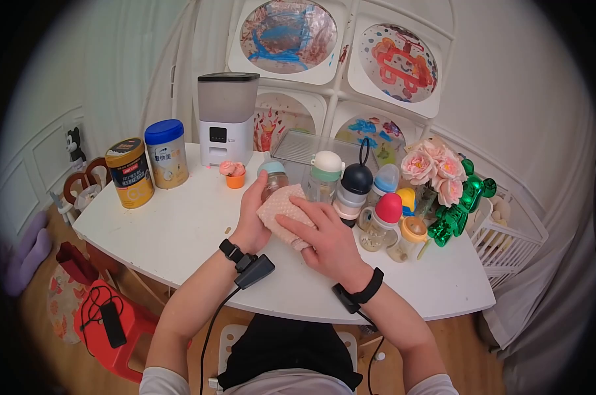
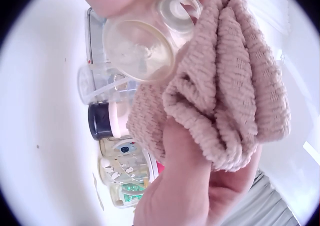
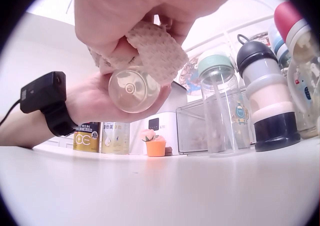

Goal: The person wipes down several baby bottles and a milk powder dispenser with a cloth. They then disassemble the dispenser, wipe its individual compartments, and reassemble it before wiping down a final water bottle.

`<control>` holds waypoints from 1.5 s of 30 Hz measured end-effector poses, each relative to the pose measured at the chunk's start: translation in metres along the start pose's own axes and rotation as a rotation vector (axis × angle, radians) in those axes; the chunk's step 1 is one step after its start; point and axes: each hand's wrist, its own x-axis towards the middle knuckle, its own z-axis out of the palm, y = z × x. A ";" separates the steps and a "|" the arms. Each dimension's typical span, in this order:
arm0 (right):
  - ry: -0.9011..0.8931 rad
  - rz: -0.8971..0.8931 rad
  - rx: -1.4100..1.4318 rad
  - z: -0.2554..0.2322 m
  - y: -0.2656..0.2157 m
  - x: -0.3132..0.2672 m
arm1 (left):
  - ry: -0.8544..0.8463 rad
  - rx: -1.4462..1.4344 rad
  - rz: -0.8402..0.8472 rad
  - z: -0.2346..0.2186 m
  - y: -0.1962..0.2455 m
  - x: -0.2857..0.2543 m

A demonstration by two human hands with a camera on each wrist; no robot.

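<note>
Above the white table, my left hand (image 1: 250, 220) grips a clear bottle (image 1: 271, 185) with a pale blue top. Its round base (image 3: 131, 90) faces the right wrist camera, tilted off upright. In my right hand (image 1: 334, 240) is a pink textured cloth (image 1: 283, 212), bunched and pressed to the side of the bottle. Folds of the cloth (image 2: 225, 80) hang over the right hand's fingers in the left wrist view. Part of the bottle is hidden behind the cloth and the hands.
Close to the right stand a green-lidded bottle (image 1: 323, 184), a stacked container (image 1: 356, 181), a red-topped bottle (image 1: 379, 227) and an orange-topped bottle (image 1: 408, 242). Pink flowers (image 1: 436, 168) rise behind. Leftward are two cans (image 1: 129, 174), a dispenser (image 1: 227, 125) and an orange cup (image 1: 235, 180).
</note>
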 end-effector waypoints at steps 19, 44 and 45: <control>0.075 -0.061 -0.231 -0.003 -0.005 0.007 | 0.155 -0.124 -0.056 0.017 0.019 -0.009; 0.659 0.156 -0.007 -0.005 0.008 0.002 | -0.364 0.082 0.111 0.013 0.005 -0.009; 0.552 0.131 -0.015 -0.006 0.008 0.002 | -0.408 0.105 0.108 0.014 0.004 -0.010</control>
